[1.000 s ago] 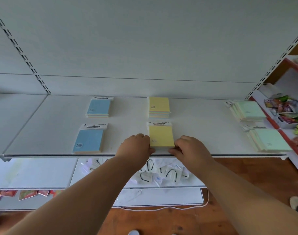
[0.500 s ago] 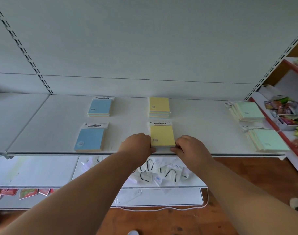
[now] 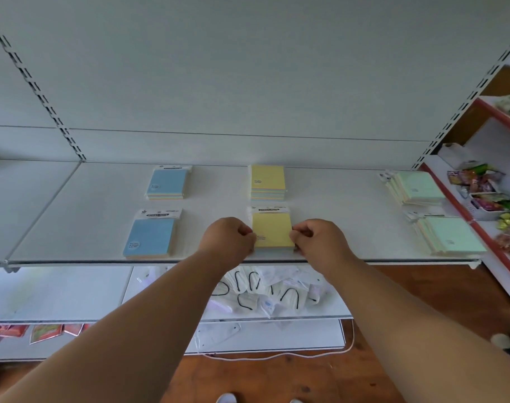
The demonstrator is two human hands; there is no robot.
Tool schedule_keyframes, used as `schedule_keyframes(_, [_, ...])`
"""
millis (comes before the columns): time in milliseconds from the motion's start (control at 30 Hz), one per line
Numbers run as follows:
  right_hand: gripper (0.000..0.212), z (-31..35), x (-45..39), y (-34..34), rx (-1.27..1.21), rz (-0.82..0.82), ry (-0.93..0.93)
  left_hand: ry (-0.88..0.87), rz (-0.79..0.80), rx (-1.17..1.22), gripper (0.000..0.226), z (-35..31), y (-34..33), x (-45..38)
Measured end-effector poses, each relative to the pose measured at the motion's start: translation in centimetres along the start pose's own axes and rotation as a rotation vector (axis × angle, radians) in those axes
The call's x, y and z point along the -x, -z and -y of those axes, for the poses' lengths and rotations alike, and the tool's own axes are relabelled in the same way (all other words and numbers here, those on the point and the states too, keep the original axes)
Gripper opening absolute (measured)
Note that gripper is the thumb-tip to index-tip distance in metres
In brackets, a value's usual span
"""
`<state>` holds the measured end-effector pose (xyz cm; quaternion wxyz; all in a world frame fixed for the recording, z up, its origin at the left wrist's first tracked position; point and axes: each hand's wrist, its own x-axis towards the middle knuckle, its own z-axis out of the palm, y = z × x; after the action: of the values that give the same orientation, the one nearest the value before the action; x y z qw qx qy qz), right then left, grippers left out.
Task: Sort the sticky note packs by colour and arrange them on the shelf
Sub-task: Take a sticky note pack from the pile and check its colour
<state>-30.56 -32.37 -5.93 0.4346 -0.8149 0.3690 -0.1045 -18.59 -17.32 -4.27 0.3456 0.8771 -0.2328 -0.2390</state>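
On the white shelf (image 3: 85, 216), sticky note packs lie in three colour columns. The front yellow pack (image 3: 272, 231) sits near the shelf's front edge, pinched at its left side by my left hand (image 3: 227, 238) and at its right side by my right hand (image 3: 317, 239). Behind it lies a second yellow stack (image 3: 267, 181). To the left are a front blue pack (image 3: 152, 238) and a rear blue stack (image 3: 168, 183). At the right are a rear green stack (image 3: 419, 187) and a front green stack (image 3: 451, 235).
A lower shelf holds white packets with black loops (image 3: 265, 295). Red packets (image 3: 41, 333) hang at lower left. A red-edged side shelf with a snack basket (image 3: 486, 205) stands at the right. Below is a wooden floor with a white cord (image 3: 277, 356).
Both hands have curled their fingers in against the sides of the front yellow pack and slid slightly farther onto the shelf. The pack stays in about the same place.
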Motion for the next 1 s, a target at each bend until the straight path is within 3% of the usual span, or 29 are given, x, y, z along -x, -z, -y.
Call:
schedule_keyframes(433, [0.005, 0.8, 0.1, -0.4, -0.038, -0.047, -0.065, -0.024, -0.007, -0.015, 0.012, 0.5, -0.7, -0.9])
schedule_keyframes(600, [0.015, 1.3, 0.1, -0.2, -0.032, -0.043, -0.128, -0.009, 0.044, -0.049, 0.024, 0.1, 0.1, -0.7])
schedule_keyframes(667, [0.017, 1.7, 0.2, 0.3, 0.025, -0.06, -0.137, -0.018, -0.031, -0.158, 0.028, -0.3, 0.7, -0.4])
schedule_keyframes(800, [0.016, 2.8, 0.2, 2.9, 0.162, -0.184, -0.028, -0.183, -0.22, -0.212, 0.013, -2.5, 0.5, 1.0])
schedule_keyframes(1000, [0.009, 0.6, 0.3, 8.7, 0.215, -0.276, 0.073, -0.398, -0.109, -0.176, 0.011, -7.9, -4.5, 0.8])
